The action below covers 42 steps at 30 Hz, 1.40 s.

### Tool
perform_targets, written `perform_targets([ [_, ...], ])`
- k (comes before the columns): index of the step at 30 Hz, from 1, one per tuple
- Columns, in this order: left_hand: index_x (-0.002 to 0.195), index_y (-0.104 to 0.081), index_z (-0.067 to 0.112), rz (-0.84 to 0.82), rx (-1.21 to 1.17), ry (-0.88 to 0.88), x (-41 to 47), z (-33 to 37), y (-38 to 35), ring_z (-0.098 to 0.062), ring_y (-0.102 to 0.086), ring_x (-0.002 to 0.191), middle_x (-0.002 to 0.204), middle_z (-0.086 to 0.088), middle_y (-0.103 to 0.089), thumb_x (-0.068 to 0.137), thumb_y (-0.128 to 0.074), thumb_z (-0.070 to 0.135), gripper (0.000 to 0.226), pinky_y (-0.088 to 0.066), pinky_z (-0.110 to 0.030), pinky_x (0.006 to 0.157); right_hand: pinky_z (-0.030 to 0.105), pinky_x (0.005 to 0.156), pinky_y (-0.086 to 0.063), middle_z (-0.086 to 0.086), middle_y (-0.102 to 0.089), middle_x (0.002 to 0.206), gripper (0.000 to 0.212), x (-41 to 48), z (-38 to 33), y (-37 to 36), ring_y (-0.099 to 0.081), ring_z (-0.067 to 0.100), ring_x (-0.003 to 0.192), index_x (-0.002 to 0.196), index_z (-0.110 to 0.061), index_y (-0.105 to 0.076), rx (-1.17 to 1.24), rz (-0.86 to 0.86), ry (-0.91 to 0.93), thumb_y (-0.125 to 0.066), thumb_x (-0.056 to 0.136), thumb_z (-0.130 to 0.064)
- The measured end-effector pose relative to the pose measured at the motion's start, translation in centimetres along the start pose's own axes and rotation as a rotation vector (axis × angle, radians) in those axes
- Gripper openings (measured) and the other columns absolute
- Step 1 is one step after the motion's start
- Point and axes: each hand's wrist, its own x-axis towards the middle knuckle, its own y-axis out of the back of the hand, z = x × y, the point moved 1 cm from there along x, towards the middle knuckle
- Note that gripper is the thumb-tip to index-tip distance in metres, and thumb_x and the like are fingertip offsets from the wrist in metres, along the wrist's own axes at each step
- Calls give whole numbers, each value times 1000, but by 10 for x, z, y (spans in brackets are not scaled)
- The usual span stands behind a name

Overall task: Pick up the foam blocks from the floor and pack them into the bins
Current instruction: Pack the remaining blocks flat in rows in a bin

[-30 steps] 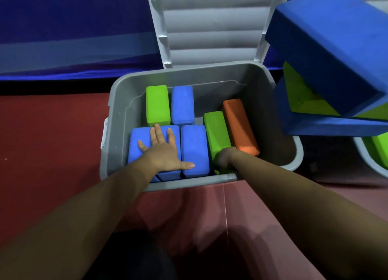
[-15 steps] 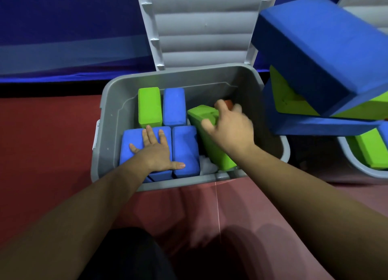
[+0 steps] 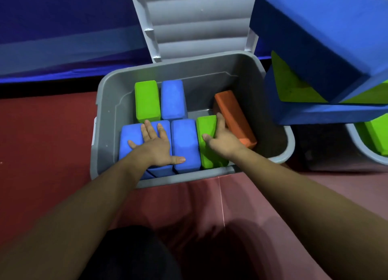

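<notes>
A grey bin (image 3: 105, 120) with its lid (image 3: 197, 21) raised stands on the red floor. Inside stand several foam blocks: a green one (image 3: 146, 100) and a blue one (image 3: 173, 99) at the back, blue blocks (image 3: 184, 145) in the front row, a green block (image 3: 206, 130) and a tilted orange block (image 3: 234, 114) on the right. My left hand (image 3: 156, 145) lies flat, fingers spread, on the front blue blocks. My right hand (image 3: 222, 138) holds the front green block, thumb on its left side, fingers between it and the orange block.
A pile of big blue (image 3: 327, 32) and green (image 3: 294, 82) foam blocks rises at the upper right over a second grey bin (image 3: 361, 145). A blue wall mat (image 3: 63, 27) runs behind. Red floor (image 3: 42, 143) lies to the left and in front.
My right hand lifted the green block up and tilted it, then set it back down upright beside the blue row. The orange block shows again. My left hand stayed on the blue blocks.
</notes>
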Motion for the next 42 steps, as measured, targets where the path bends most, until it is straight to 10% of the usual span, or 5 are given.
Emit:
perform_targets([
  [7,142,-38,7,595,-24,-296,-19,51,12,-32,-33,139,148,-15,-34,85,-49,66,83,-31,-52,111,35,116,-28,18,-31,158,70,15,-4,18,-36,35,142,158,-21,7,3,-65,61,-35,106,-41],
  [12,153,5,43,232,-78,-431,11,62,-13,-16,20,149,161,2,26,87,-49,68,89,8,-61,114,46,85,-48,35,-61,108,52,-4,26,27,-61,49,100,105,8,-62,-193,527,136,-29,95,-31],
  [18,153,11,40,176,-20,-374,13,66,-12,-16,27,146,157,1,34,92,-47,62,87,11,-61,113,47,107,-39,25,-40,145,80,19,50,29,-43,43,132,142,2,-26,-385,55,-317,-64,89,-44],
  [26,151,18,40,155,44,-334,11,70,-12,-19,30,145,155,0,38,96,-41,59,83,11,-61,113,50,107,-41,29,-31,150,98,45,59,22,-41,44,134,155,-21,10,-366,-18,-345,-63,91,-33],
  [42,154,6,41,196,-42,-352,9,69,-9,-18,24,148,159,1,31,94,-51,53,83,5,-64,114,40,70,-43,18,-58,89,29,-32,-20,65,-56,37,83,89,-17,-67,-710,812,289,-60,84,-45],
])
